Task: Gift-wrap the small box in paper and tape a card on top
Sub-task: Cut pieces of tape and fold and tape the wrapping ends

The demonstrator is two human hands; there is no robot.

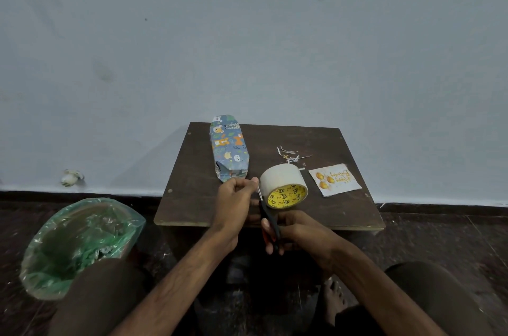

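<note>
The left hand (236, 198) is curled, its fingertips pinching a short strip of tape (258, 190) drawn off the tape roll (283, 184), which stands just right of that hand on the dark desk (330, 143). The right hand (297, 231), nearer the person, grips black scissors (270, 221) whose blades point up toward the strip. The wrapped box (229, 149), in blue animal-print paper, lies just beyond the left hand. The card (334, 179) lies flat beyond the right hand, past the roll, with paper scraps (291, 155) behind the roll. A green-lined bin (77, 239) sits on the floor, far left of both hands.
</note>
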